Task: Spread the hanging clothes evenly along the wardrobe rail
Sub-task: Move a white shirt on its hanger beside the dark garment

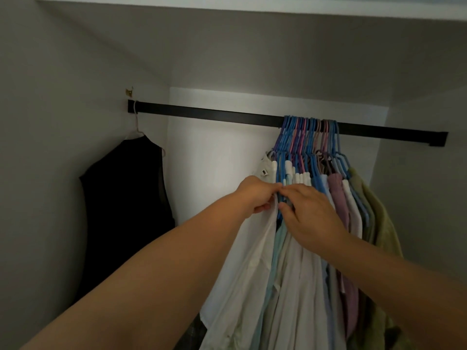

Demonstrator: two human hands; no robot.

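garment [126, 210] at rail's [214, 114] left end, clothes [316, 236] bunched right of middle, well apart

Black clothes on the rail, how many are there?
1. The black garment hangs alone at the left end of the rail, apart from the bunched clothes. Others could be hidden inside that bunch.
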